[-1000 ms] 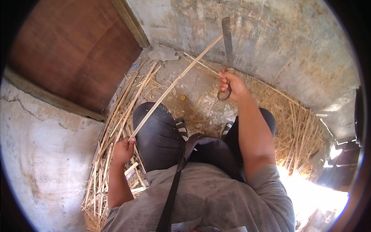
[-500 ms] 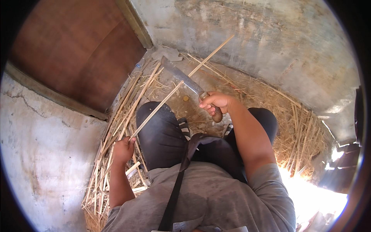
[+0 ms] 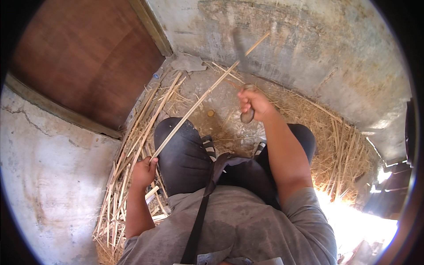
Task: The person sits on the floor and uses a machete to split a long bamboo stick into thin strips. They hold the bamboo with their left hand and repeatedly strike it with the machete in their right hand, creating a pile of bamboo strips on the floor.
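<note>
My left hand (image 3: pixel 144 171), beside my left knee, is closed around the lower end of a long, thin bamboo strip (image 3: pixel 185 119). The strip slants up to the right past the knee, its far end in front of the wall. In my right hand (image 3: pixel 257 105) is the wooden handle of a machete (image 3: pixel 247 116), fingers wrapped round it. Its blade, smeared by motion, points up and crosses the far part of the strip in view; whether they touch I cannot tell.
Many cut strips (image 3: pixel 132 154) lie piled along the left wall. Shavings (image 3: pixel 304 110) and more strips heap up on the right. A brown door panel (image 3: pixel 88 57) stands at upper left, a stained wall (image 3: pixel 287 39) ahead. A small round yellowish thing (image 3: pixel 210 113) lies on the floor.
My right hand has moved slightly up and right, and the machete has swung from pointing up-left to nearly upright, its blade farther along the strip. My left hand keeps its hold.
</note>
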`<state>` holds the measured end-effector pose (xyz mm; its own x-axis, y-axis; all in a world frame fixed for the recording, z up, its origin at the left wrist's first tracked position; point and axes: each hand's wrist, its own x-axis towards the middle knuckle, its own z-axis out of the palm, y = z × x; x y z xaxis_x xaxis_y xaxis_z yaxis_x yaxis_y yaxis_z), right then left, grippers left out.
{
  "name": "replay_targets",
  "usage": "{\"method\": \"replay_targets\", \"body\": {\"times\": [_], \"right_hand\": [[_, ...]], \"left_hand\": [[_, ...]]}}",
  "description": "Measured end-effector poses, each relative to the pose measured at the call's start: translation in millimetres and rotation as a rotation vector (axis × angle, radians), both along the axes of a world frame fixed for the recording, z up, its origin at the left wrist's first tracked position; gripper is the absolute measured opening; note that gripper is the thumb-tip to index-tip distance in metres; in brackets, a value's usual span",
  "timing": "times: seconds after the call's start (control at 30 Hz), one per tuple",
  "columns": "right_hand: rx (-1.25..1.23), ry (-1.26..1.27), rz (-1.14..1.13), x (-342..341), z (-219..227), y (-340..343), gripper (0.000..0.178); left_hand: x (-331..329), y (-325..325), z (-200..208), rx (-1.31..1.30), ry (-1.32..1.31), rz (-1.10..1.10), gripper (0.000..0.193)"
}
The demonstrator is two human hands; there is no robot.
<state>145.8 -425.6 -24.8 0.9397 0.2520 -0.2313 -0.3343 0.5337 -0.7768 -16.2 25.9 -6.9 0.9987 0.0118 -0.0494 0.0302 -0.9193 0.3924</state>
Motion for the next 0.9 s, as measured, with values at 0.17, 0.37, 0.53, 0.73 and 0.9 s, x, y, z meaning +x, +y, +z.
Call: {"method": "replay_targets", "body": {"times": [0.17,0.37,0.53,0.73,0.9], "right_hand": [[-0.129,-0.004,-0.105,-0.1,0.9,-18.1,0.013],[-0.575,-0.016,0.404,-19.0,-2.4,36.7,0.014],[-0.362,0.089,0.453,-15.7,0.3,30.0,0.016],[-0.048,0.179,0.631,-12.6,-4.9,11.5,0.021],[-0.372,-0.03,0.417,-14.9,-3.0,24.6,0.021]], "left_hand": [[1.3,1.9,-4.1,-0.004,-0.02,-0.015,0.048],[4.7,1.0,1.3,0.059,0.04,0.029,0.046],[2.2,1.9,-2.3,0.117,-0.044,0.034,0.049],[6.7,8.3,-6.9,0.104,-0.037,0.014,0.051],[4.8,8.3,-3.8,0.077,-0.089,-0.041,0.049]]}}
